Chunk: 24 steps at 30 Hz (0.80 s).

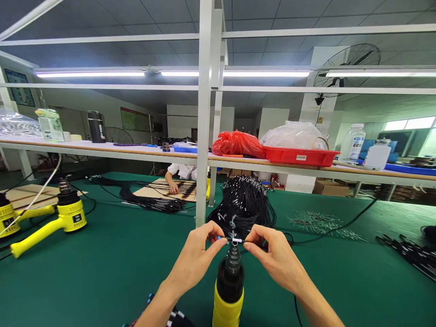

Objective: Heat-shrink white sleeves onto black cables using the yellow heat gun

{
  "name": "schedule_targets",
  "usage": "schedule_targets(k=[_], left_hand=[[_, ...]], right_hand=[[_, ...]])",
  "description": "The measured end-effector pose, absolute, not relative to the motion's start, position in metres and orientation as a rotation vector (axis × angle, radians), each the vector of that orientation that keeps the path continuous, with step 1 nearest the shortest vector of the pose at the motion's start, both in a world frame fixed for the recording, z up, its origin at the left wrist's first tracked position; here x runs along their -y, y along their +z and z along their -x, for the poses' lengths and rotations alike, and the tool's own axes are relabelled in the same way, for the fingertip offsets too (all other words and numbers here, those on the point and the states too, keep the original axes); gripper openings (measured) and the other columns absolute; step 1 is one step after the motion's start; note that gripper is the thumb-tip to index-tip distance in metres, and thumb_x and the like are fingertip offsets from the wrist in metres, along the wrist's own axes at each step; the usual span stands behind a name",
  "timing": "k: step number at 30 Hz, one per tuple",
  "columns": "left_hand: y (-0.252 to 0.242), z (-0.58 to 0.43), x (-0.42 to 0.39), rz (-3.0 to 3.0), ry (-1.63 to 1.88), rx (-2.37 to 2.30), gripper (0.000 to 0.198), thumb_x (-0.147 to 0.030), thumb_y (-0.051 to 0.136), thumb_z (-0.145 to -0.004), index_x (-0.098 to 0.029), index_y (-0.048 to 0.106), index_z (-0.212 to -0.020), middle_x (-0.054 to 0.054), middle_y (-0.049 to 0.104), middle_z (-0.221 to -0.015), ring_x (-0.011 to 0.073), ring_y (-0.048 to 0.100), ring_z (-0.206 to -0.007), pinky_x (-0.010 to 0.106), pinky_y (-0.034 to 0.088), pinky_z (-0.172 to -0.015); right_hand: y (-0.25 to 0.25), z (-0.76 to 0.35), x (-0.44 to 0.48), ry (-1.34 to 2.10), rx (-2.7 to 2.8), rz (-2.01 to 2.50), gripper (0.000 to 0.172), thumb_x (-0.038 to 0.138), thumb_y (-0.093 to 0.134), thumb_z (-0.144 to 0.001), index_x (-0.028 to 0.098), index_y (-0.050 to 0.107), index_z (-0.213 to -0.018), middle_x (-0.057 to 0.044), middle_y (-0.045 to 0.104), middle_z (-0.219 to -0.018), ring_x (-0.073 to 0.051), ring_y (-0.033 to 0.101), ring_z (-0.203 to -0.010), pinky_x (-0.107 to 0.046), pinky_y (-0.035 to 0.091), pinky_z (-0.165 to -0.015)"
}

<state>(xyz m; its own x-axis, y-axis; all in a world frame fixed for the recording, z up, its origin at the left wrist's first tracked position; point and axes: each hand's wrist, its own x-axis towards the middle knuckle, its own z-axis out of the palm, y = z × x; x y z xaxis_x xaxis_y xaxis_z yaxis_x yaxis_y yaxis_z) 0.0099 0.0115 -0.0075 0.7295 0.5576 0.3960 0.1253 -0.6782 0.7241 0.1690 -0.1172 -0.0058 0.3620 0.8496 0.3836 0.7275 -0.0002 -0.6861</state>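
Note:
Between my two hands a thin black cable (230, 239) with a short white sleeve (237, 240) is stretched level. My left hand (195, 254) pinches it on one side, where a bit of blue shows by the fingertips. On the other side my right hand (275, 254) pinches it between thumb and forefinger. Just beneath the sleeve is the metal nozzle of an upright yellow heat gun (229, 299); whether they touch I cannot tell. Behind my hands lies a big heap of black cables (247, 200) with pale ends.
More yellow heat guns (70, 209) stand at the left. Thin wire pieces (323, 222) and black cables (408, 252) lie at the right. Across the bench, a co-worker's hand (173, 187) rests near a board. A shelf (163, 153) holds bottles, bags and a red tray (301, 156).

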Motion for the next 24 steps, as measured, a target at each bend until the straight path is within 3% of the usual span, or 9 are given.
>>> schedule_targets(k=[4,9,14,18,24], left_hand=[[-0.0046,-0.0092,-0.0119,-2.208,0.787,-0.501,0.025,-0.041,0.047,-0.094,-0.021,0.057,-0.083,-0.003,0.057,-0.075,0.0150,0.050,-0.070,0.025,0.036,-0.064],[-0.0062,-0.0097,-0.0124,-2.283,0.731,-0.526,0.049,-0.049,0.030,-0.098,-0.020,0.048,-0.063,-0.003,0.048,-0.057,0.0146,0.046,-0.058,0.026,0.032,-0.058],[-0.0097,-0.0101,-0.0134,-2.264,0.755,-0.528,0.047,-0.047,0.034,-0.097,-0.020,0.049,-0.062,-0.002,0.052,-0.060,0.0150,0.049,-0.060,0.025,0.032,-0.058],[-0.0079,-0.0085,-0.0133,-2.233,0.767,-0.560,0.046,-0.047,0.038,-0.096,-0.019,0.046,-0.060,-0.002,0.054,-0.062,0.0148,0.050,-0.063,0.025,0.032,-0.060],[-0.0033,-0.0059,-0.0088,-2.194,0.746,-0.590,0.038,-0.045,0.044,-0.093,-0.019,0.054,-0.067,-0.004,0.053,-0.061,0.0132,0.044,-0.058,0.024,0.029,-0.055]], right_hand=[[-0.0057,-0.1681,0.1177,0.179,1.392,1.735,0.015,0.023,0.056,-0.084,0.019,0.057,-0.069,0.003,0.055,-0.066,-0.013,0.047,-0.062,-0.024,0.031,-0.055],[-0.0043,-0.1678,0.1193,0.187,1.398,1.726,0.017,0.024,0.056,-0.085,0.019,0.057,-0.069,0.003,0.056,-0.066,-0.013,0.047,-0.063,-0.025,0.033,-0.056],[-0.0014,-0.1669,0.1224,0.210,1.443,1.745,0.022,0.031,0.053,-0.090,0.020,0.063,-0.075,0.002,0.060,-0.068,-0.014,0.048,-0.063,-0.025,0.033,-0.056],[-0.0009,-0.1657,0.1244,0.193,1.468,1.788,0.032,0.034,0.046,-0.094,0.019,0.064,-0.073,0.003,0.052,-0.063,-0.013,0.039,-0.057,-0.026,0.028,-0.052],[-0.0043,-0.1672,0.1222,0.170,1.458,1.765,0.027,0.031,0.049,-0.093,0.019,0.061,-0.072,0.004,0.051,-0.062,-0.012,0.039,-0.059,-0.025,0.028,-0.054]])
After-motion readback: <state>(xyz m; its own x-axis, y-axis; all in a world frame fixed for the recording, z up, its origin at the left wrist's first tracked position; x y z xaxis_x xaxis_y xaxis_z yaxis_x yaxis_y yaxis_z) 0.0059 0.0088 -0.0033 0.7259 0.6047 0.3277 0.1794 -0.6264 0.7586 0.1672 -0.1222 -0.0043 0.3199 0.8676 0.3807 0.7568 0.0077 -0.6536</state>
